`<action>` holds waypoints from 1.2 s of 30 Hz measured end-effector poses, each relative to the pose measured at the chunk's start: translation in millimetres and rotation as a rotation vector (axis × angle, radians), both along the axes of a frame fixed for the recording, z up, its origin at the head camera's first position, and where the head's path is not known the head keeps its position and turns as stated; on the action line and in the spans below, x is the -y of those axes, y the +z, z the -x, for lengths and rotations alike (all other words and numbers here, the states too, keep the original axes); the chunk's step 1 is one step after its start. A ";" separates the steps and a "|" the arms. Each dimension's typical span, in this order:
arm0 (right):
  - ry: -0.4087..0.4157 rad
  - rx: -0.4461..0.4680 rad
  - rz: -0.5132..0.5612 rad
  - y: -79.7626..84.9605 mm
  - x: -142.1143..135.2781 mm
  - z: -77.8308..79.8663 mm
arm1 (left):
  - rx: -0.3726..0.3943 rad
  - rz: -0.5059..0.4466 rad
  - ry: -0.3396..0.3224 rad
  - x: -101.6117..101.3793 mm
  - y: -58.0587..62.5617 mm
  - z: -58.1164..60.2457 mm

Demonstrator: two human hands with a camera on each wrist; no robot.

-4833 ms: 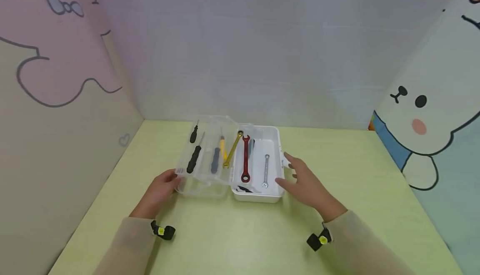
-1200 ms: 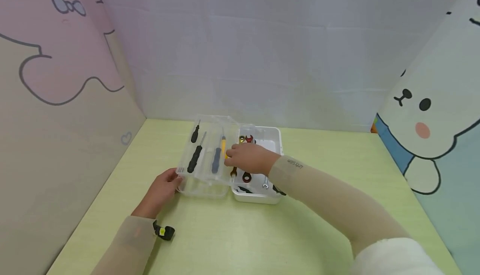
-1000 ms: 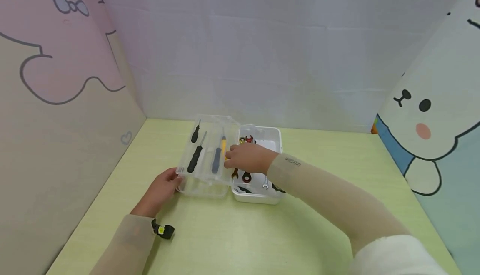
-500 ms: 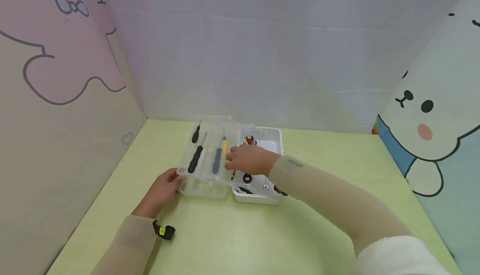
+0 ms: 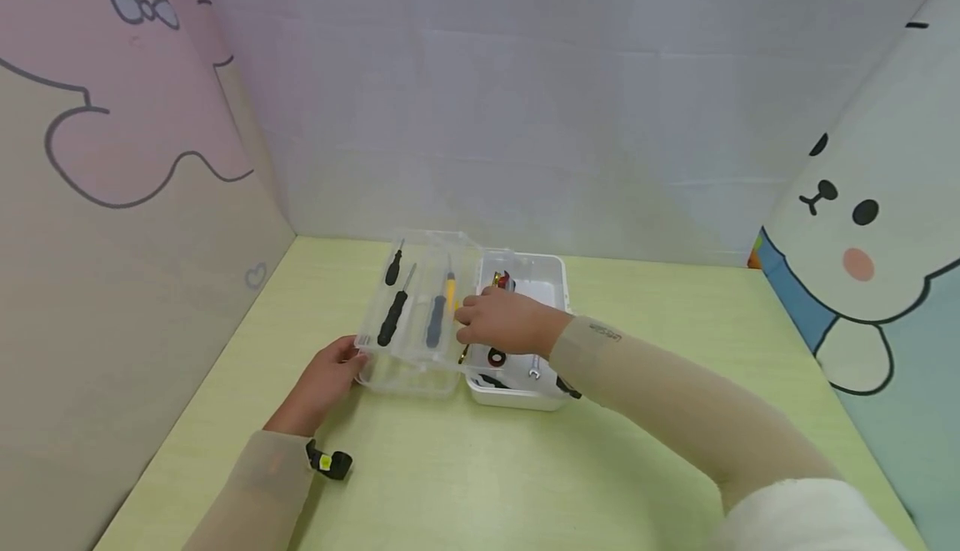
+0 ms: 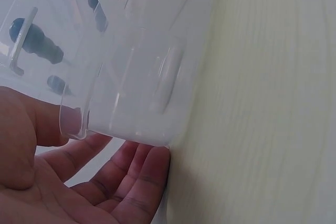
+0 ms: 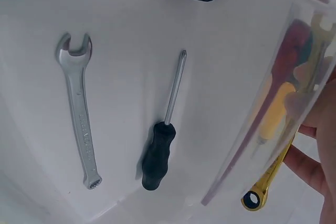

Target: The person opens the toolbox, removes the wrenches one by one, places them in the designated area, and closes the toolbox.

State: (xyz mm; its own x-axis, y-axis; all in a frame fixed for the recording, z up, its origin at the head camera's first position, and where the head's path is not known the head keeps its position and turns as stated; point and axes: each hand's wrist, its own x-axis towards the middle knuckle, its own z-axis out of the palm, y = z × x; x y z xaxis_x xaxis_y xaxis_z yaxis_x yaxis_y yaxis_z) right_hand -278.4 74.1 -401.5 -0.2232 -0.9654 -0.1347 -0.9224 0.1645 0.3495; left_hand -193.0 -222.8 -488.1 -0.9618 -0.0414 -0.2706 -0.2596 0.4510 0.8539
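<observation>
At both hands (image 5: 324, 380): tray (image 5: 414, 328), gold wrench (image 7: 271, 174)

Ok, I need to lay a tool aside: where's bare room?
The table is bare in front of the white box, between left sleeve and right sleeve, and from box to right wall beyond it. Crowded: the clear tray of screwdrivers and the box itself, under the right hand.

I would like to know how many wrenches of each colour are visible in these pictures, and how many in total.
Silver wrench: 1
Gold wrench: 1
Red wrench: 1
Total: 3
</observation>
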 end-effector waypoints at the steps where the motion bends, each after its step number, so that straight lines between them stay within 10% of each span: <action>1: 0.005 -0.015 0.007 1.5 -1.5 -0.6 | -0.003 0.000 -0.004 0.0 0.2 0.2; 12: 0.040 -0.062 0.058 19.4 -18.9 -11.6 | 0.001 0.000 -0.005 -1.1 4.6 -0.3; 36: -0.211 0.146 0.247 35.5 -111.7 -15.0 | 0.000 -0.019 -0.009 -0.1 7.5 1.9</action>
State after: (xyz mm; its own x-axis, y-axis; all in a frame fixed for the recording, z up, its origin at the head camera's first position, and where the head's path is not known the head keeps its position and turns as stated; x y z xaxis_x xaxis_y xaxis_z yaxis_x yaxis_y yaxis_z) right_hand -263.4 185.8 -366.1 -0.4165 -0.9077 0.0515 -0.8966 0.4195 0.1421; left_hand -194.8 -222.7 -480.6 -0.9621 -0.0273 -0.2714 -0.2557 0.4370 0.8624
